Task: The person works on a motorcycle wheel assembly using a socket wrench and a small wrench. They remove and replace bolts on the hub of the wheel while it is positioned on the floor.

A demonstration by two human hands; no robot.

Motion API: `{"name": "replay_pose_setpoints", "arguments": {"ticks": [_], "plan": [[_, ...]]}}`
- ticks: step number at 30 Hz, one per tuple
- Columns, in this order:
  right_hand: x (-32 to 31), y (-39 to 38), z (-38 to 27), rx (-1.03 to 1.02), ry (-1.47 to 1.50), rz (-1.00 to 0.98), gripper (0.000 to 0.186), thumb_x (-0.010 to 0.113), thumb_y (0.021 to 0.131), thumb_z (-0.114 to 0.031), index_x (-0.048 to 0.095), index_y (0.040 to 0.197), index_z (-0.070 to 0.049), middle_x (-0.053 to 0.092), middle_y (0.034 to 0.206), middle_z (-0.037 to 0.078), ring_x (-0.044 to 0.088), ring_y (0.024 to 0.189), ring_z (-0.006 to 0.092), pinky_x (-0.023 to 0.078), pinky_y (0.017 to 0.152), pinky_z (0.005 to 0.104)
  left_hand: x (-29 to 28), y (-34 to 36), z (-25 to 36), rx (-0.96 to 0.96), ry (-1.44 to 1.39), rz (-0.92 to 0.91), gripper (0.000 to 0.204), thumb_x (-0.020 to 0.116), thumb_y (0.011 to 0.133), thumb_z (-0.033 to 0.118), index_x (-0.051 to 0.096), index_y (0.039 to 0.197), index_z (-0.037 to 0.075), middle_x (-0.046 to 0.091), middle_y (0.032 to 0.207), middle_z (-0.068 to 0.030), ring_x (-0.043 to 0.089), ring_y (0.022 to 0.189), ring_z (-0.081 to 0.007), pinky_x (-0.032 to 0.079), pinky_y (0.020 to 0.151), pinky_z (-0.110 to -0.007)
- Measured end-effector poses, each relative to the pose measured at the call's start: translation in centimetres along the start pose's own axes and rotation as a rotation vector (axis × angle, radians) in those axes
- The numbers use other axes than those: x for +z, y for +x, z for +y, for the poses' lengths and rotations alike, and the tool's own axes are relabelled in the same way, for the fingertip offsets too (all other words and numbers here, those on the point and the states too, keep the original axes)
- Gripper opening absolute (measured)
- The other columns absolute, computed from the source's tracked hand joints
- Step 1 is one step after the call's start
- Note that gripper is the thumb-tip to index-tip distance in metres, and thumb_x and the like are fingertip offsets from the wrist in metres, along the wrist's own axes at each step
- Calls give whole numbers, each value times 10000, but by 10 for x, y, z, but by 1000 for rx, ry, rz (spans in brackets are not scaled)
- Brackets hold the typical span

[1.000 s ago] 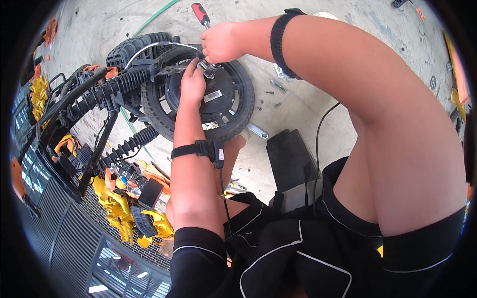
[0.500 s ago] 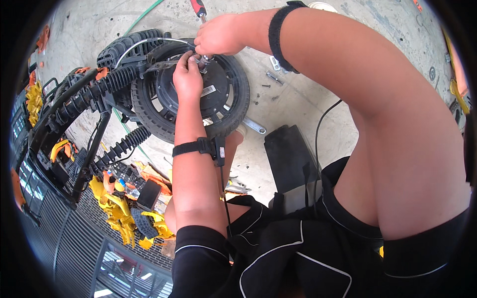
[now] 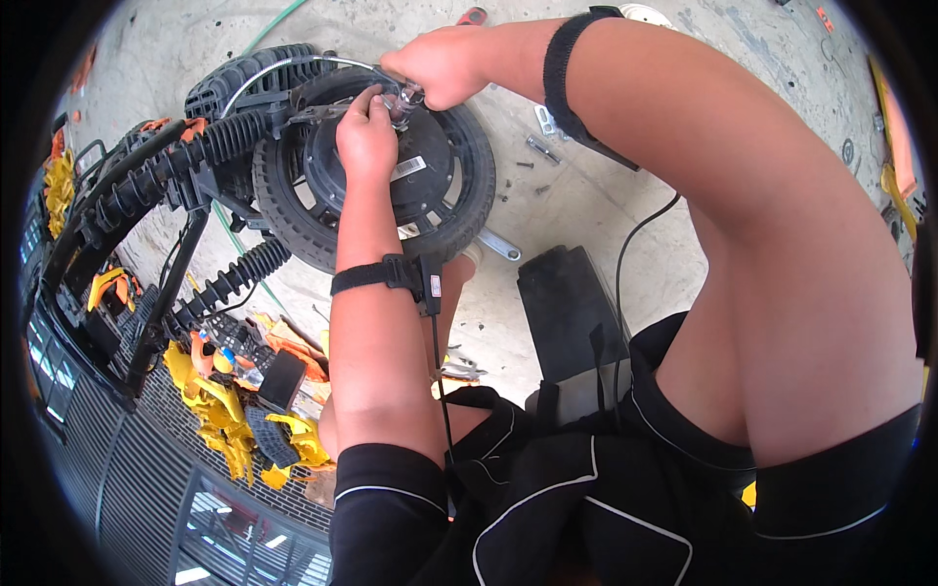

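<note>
My right hand [image 3: 440,66] is closed around the shaft of a ratchet wrench, whose red handle [image 3: 473,16] sticks out past the hand. A shiny metal socket [image 3: 405,101] sits by the axle at the middle of a black wheel hub [image 3: 435,156]. My left hand [image 3: 367,137] reaches over the hub with thumb and fingers pinched at the socket, and the fingertips are partly hidden. A black tyre [image 3: 477,200] with knobby tread rings the hub. The wheel lies on its side, joined to a black frame with coil shocks [image 3: 234,137].
On the concrete floor right of the wheel lie a loose socket [image 3: 542,148], small bolts and a combination wrench [image 3: 500,246] partly under the tyre. A black box [image 3: 567,303] stands near my legs. Yellow and orange plastic parts [image 3: 220,420] are heaped at lower left.
The ratchet's red handle has swung from above my right hand over to the right. My right hand has turned and shifted slightly right with it. My left hand stays at the socket.
</note>
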State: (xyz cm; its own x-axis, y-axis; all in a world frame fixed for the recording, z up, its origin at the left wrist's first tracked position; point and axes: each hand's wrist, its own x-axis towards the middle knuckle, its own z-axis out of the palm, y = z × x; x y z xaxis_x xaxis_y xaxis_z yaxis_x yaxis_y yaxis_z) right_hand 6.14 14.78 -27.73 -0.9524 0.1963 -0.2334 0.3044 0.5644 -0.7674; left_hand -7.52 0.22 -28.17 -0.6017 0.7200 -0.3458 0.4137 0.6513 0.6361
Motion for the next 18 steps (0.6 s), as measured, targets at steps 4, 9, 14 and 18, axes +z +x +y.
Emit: {"name": "replay_pose_setpoints", "arguments": {"ticks": [4,9,14,18], "plan": [[1,0,-4,101,82,-5,413,666,740,-82,605,1140,-1,710,947,203,689,940,390,531,768,476,2,1,7,-96,-47,-42,301,526,1035,126,680,1237,-36,754,1008,-116,703,835,-127,543,785,-289],[5,-1,4,51,90,-17,409,652,753,-80,606,1152,-1,709,943,200,685,930,399,530,765,472,5,-1,11,-129,-121,-48,297,508,1038,98,661,1247,-48,746,1014,-100,680,796,-115,543,755,-275],[-1,0,6,-46,-38,-46,443,646,764,-55,598,1204,-43,715,971,163,684,944,384,524,770,487,2,9,1,-137,-96,-107,346,474,1039,111,616,1316,-40,723,1047,-103,659,840,-124,537,784,-294],[5,13,19,-193,-118,-18,439,635,771,-47,622,1209,-67,721,984,146,692,942,370,524,768,497,1,16,5,-195,-9,-161,395,456,1011,146,611,1336,-16,711,1062,-97,641,896,-144,513,811,-314]]}}
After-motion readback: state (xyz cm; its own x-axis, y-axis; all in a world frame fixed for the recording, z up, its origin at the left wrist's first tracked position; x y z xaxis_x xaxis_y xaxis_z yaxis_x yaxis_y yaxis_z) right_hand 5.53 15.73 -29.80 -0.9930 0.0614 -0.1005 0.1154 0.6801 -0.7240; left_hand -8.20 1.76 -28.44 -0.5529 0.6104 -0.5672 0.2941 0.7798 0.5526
